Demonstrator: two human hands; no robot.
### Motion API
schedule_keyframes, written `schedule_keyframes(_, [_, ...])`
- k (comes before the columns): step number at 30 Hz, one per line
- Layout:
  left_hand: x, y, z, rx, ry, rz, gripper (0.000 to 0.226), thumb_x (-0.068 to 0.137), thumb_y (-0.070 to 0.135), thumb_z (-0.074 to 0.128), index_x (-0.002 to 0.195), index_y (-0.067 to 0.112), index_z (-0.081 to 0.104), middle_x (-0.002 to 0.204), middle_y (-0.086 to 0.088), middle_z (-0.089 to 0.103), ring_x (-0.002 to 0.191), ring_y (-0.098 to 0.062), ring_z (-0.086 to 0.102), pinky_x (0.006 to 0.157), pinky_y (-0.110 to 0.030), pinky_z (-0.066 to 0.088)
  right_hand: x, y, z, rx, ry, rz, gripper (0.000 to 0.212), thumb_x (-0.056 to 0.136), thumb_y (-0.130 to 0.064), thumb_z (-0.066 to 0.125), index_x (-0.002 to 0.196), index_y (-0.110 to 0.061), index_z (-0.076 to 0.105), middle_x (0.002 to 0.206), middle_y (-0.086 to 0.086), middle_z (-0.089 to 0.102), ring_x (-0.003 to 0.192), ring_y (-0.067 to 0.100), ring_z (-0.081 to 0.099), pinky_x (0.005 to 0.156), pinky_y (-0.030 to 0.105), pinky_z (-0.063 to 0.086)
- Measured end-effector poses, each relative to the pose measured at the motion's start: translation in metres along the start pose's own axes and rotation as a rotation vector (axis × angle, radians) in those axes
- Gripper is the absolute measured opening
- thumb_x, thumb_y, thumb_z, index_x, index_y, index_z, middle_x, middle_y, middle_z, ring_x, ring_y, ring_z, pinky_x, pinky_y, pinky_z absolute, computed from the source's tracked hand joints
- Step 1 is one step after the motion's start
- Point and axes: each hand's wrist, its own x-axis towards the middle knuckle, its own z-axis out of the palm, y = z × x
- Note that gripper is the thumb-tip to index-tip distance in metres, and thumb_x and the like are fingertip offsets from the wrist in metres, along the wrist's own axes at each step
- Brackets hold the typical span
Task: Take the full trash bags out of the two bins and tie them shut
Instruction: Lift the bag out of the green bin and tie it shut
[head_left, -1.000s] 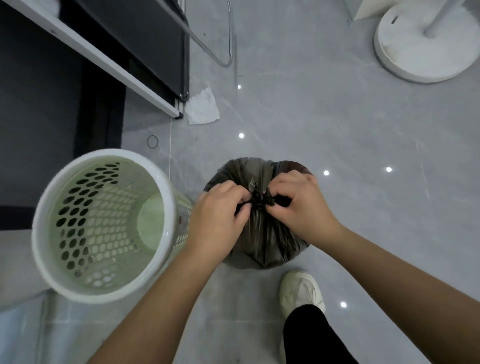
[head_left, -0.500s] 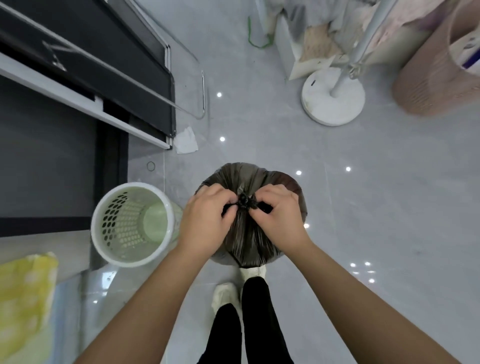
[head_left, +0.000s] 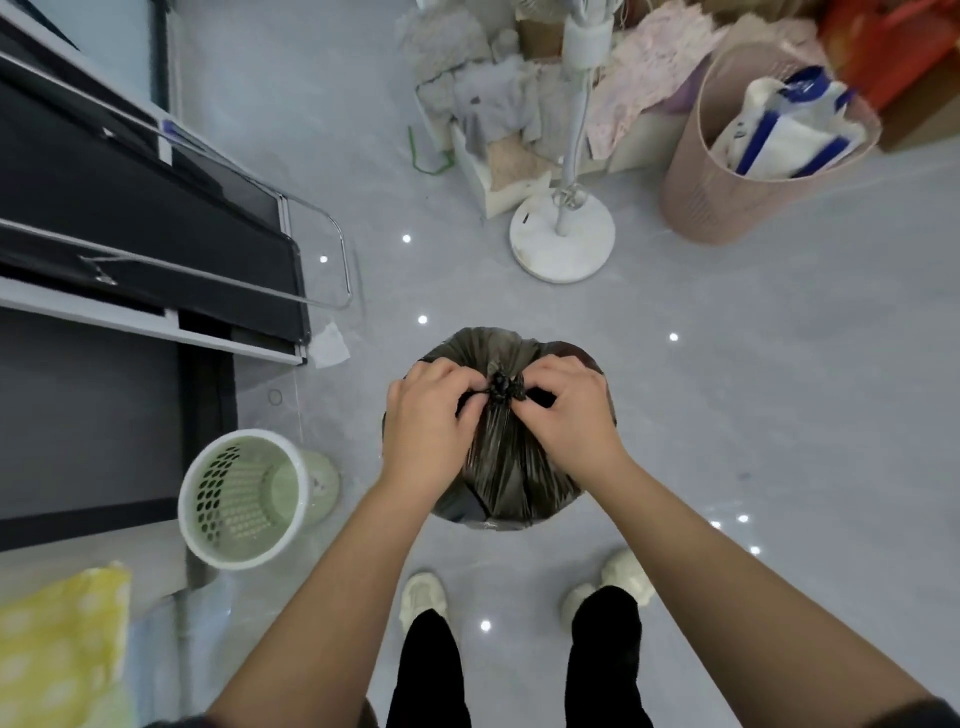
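Knot (head_left: 500, 387) pinched from both sides: left hand (head_left: 427, 421) closed on left tail of gathered bag neck, right hand (head_left: 569, 415) closed on right tail. Tails run left-right through knot; pull to be directed outward, hands equally near. Knot seated at top centre of black trash bag (head_left: 506, 467); bag stood on grey tiled floor (head_left: 727, 415), between hands and above feet. Film thin, glossy, pleated toward neck; body rounded, full. Green perforated bin (head_left: 244, 499) just left, unlined, apart from bag. Pink bin (head_left: 727, 208) well apart, far right, contents not removed.
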Motion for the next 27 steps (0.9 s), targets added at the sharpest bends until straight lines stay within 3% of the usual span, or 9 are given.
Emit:
schedule_keyframes(8, [0.048,0.161,0.068,-0.009,0.005,0.030,0.008,0.088,0.025,0.059,0.092,0.028,0.066,0.091,0.015,0.062,0.093,-0.009,0.051,0.082,-0.025,0.024,0.017,0.081,-0.169,-0.007,-0.020,0.003,0.006,0.076,-0.027,0.066,0.075,-0.026,0.072,0.083,-0.017,0.064,0.090,0.014,0.058,0.092,0.054,0.042])
schedule_keyframes(14, [0.108,0.269,0.115,-0.026,-0.025,0.122,0.009,0.088,0.026,0.058,0.092,0.028,0.065,0.092,0.015,0.061,0.092,-0.010,0.052,0.081,-0.025,0.025,0.042,0.137,-0.279,-0.026,0.074,0.052,0.004,0.077,-0.024,0.069,0.076,-0.024,0.073,0.083,-0.015,0.065,0.090,0.014,0.058,0.090,0.052,0.043])
schedule_keyframes(21, [0.192,0.384,0.177,-0.067,-0.084,0.186,0.006,0.087,0.024,0.060,0.088,0.028,0.065,0.088,0.014,0.060,0.090,-0.012,0.053,0.083,-0.029,0.030,0.091,0.211,-0.401,-0.010,0.133,0.122,0.010,0.073,-0.036,0.059,0.069,-0.031,0.067,0.078,-0.019,0.061,0.086,0.013,0.058,0.087,0.051,0.044])
schedule_keyframes(27, [0.258,0.495,0.214,-0.014,-0.139,0.264,0.005,0.086,0.025,0.061,0.087,0.028,0.065,0.088,0.014,0.060,0.091,-0.012,0.052,0.078,-0.027,0.025,0.123,0.259,-0.511,-0.029,0.203,0.147,0.010,0.073,-0.031,0.060,0.072,-0.027,0.070,0.080,-0.020,0.060,0.085,0.015,0.060,0.085,0.050,0.045])
